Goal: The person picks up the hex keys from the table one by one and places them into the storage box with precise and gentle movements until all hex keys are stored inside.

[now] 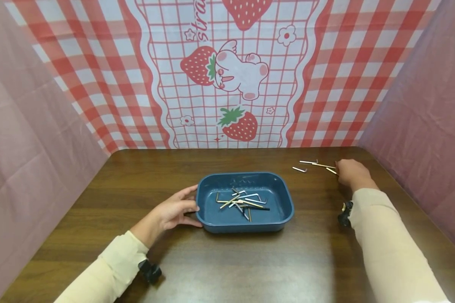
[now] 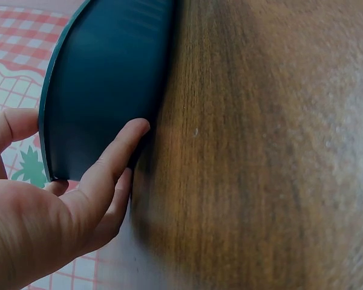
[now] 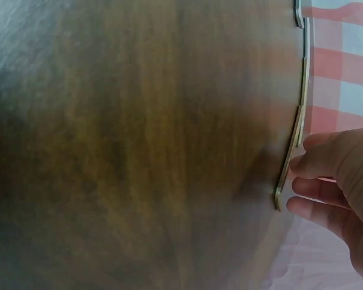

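Note:
A blue rectangular bin (image 1: 246, 229) stands mid-table with several silver and gold hex keys (image 1: 230, 202) lying crossed inside it. My left hand (image 1: 174, 209) rests spread against its left end; the left wrist view shows fingertips touching the outer wall (image 2: 109, 78). At the far right, my right hand (image 1: 352, 173) reaches down to a small group of hex keys on the table. In the right wrist view, its fingertips meet a gold hex key (image 3: 288, 157) lying on the wood. Silver hex keys (image 1: 307, 162) and another gold one (image 1: 323, 165) lie to its left.
The brown wooden table (image 1: 155, 269) meets a red-and-white checked strawberry cloth (image 1: 220, 122) at the back. Pink cloth panels (image 1: 41, 147) hang at both sides. A black wrist device (image 1: 150, 271) sits by each sleeve cuff.

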Demonstrator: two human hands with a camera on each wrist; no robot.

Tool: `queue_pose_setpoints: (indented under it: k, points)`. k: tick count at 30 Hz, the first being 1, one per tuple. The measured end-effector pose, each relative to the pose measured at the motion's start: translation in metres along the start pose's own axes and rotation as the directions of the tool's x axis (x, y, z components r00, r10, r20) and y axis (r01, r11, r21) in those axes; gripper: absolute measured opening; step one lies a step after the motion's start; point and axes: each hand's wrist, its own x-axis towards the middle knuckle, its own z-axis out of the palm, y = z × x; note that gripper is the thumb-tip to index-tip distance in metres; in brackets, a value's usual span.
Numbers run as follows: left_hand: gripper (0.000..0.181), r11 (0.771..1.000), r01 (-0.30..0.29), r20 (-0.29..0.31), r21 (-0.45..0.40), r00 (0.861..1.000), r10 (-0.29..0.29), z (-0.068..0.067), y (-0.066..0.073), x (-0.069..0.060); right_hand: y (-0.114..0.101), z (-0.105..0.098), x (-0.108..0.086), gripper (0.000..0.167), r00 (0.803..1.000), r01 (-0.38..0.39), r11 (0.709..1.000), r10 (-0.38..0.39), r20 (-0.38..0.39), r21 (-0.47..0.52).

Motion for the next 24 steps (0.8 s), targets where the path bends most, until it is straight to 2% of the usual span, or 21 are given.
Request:
queue_pose_setpoints:
  k: [2, 8, 16, 24]
  points:
    - [0.084, 1.000, 0.000, -0.002, 0.000, 1.000, 0.000, 0.000, 0.000, 0.000, 0.002, 0.002, 0.000, 0.027, 1.000, 0.002, 1.000, -0.003, 0.011, 0.007]
    - [0.084, 1.000, 0.004, -0.002, -0.003, 1.000, -0.004, 0.001, 0.001, -0.002, 0.009, 0.008, 0.000, 0.018, 0.999, 0.014, 1.000, -0.015, 0.037, 0.019]
    - [0.084, 1.000, 0.002, -0.005, 0.001, 1.000, -0.002, 0.002, 0.001, -0.001, 0.017, 0.014, 0.004, 0.015, 0.998, 0.062, 0.998, -0.062, 0.001, -0.020]
    - [0.083, 1.000, 0.005, -0.015, 0.003, 1.000, -0.005, 0.002, 0.000, -0.001, 0.015, 0.016, 0.008, 0.018, 0.996, 0.092, 0.995, -0.093, -0.001, -0.035]
